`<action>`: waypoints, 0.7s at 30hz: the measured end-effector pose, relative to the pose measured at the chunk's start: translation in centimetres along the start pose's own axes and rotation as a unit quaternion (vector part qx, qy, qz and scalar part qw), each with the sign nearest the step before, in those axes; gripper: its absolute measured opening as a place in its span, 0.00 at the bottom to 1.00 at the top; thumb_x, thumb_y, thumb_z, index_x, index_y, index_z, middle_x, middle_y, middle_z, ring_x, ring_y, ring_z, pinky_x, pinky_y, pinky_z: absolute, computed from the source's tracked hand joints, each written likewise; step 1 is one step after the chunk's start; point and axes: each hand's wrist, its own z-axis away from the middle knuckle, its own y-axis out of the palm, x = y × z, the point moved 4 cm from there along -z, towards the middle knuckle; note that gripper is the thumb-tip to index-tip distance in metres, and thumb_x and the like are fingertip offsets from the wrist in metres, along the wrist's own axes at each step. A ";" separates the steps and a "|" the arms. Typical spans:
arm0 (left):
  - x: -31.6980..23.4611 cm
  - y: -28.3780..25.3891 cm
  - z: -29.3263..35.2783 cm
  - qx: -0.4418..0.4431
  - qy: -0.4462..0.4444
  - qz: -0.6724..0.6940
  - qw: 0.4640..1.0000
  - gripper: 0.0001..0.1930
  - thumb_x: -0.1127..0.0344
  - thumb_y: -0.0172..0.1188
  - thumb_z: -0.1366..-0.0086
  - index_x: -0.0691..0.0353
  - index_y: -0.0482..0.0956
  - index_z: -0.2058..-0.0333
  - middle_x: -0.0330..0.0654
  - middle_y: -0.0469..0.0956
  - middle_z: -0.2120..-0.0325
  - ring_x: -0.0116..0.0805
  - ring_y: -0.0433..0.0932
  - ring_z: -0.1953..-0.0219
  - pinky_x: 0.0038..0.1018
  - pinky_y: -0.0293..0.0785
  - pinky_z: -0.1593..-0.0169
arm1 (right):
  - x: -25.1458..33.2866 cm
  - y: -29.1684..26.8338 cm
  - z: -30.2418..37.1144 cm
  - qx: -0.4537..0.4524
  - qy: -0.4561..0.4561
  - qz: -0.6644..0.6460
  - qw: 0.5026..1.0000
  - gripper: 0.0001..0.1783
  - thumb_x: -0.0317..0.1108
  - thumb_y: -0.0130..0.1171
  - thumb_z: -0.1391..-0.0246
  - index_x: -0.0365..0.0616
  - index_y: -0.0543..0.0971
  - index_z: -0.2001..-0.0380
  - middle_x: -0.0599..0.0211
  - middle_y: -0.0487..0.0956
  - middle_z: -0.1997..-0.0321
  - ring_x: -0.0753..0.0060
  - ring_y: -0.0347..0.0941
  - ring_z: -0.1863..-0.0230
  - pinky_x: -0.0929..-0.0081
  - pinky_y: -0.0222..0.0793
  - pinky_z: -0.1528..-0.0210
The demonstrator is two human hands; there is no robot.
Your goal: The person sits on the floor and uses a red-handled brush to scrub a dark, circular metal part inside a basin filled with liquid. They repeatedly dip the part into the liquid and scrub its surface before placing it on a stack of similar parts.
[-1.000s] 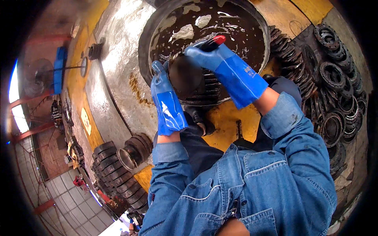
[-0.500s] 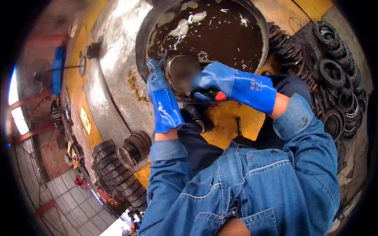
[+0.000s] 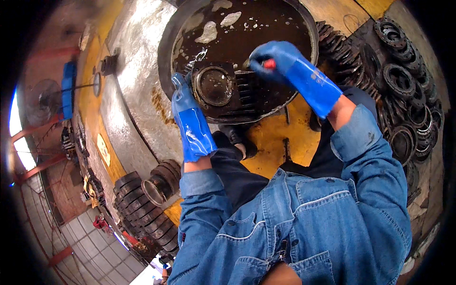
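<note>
L hand (image 3: 184, 99), in a blue glove, is mostly closed on the left edge of a dark metal part (image 3: 214, 86) w/ a round opening, which sits over the near-left side of a big round basin (image 3: 313, 35) of dark liquid. R hand (image 3: 278, 58), same glove, is curled tight round a red-ended tool (image 3: 269, 63) – above the liquid, right of the part & apart from it, tool's other end too blurred to tell. Dark rings (image 3: 399, 80) lie in piles far right – dark plates (image 3: 339, 52) stand packed nr the basin.
</note>
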 end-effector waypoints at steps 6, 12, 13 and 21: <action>0.0 0.0 0.0 -0.009 0.012 -0.008 1.000 0.40 0.32 0.45 0.24 0.68 0.83 0.45 0.44 0.86 0.57 0.30 0.79 0.58 0.30 0.76 0.48 | -7.2 0.5 -1.1 0.045 0.376 -0.024 0.925 0.25 0.55 0.65 0.49 0.46 0.87 0.59 0.49 0.86 0.59 0.48 0.84 0.55 0.59 0.77 0.49; -1.2 -0.4 0.9 -0.030 -0.008 -0.064 0.997 0.39 0.33 0.45 0.24 0.71 0.83 0.49 0.47 0.85 0.58 0.34 0.80 0.59 0.33 0.77 0.50 | -1.7 1.7 -2.9 -0.046 0.322 -0.347 0.880 0.26 0.55 0.65 0.50 0.42 0.87 0.60 0.50 0.86 0.62 0.53 0.84 0.58 0.60 0.76 0.51; -1.1 -0.5 0.8 -0.045 -0.007 -0.084 0.995 0.39 0.33 0.45 0.24 0.71 0.84 0.52 0.46 0.85 0.61 0.34 0.79 0.61 0.34 0.76 0.52 | -0.8 2.2 -2.6 -0.051 0.302 -0.389 0.869 0.26 0.55 0.65 0.50 0.42 0.87 0.61 0.50 0.86 0.62 0.53 0.84 0.58 0.60 0.76 0.51; -1.2 0.2 0.9 -0.067 0.017 -0.129 0.989 0.39 0.33 0.45 0.23 0.72 0.85 0.55 0.46 0.85 0.66 0.33 0.77 0.64 0.36 0.75 0.55 | -2.0 4.4 0.0 0.064 0.419 -0.307 0.852 0.26 0.54 0.65 0.50 0.40 0.87 0.62 0.52 0.86 0.63 0.56 0.83 0.59 0.62 0.76 0.51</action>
